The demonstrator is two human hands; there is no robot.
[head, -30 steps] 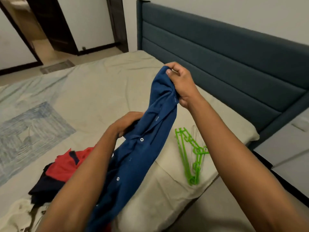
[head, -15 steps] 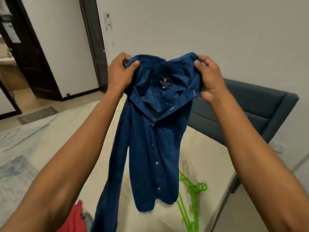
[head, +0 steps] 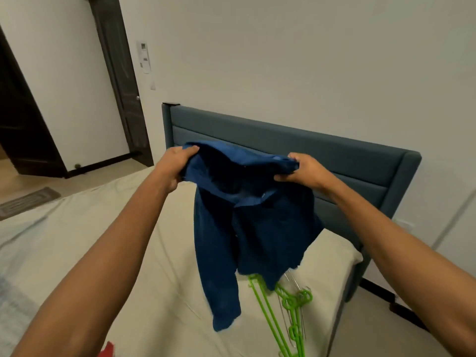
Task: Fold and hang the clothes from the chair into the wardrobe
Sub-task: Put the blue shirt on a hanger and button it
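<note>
A dark blue buttoned shirt [head: 252,228] hangs in the air over the bed, collar side up. My left hand [head: 172,166] grips its left shoulder and my right hand [head: 304,171] grips its right shoulder. One sleeve dangles down to about [head: 224,313]. Green plastic hangers [head: 286,313] lie on the bed under the shirt's hem, partly hidden by it, with clear hangers beside them. A scrap of red clothing [head: 108,351] shows at the bottom edge. No chair or wardrobe is in view.
The bed's cream sheet [head: 90,240] spreads below, with a blue-grey padded headboard [head: 334,161] behind the shirt. A dark door frame [head: 118,81] and an open doorway stand at the left. Floor shows at the right of the bed.
Both hands have come down and forward with the shirt, from in front of the wall to just before the headboard. Its collar has tipped away and the hem now hangs over the hangers.
</note>
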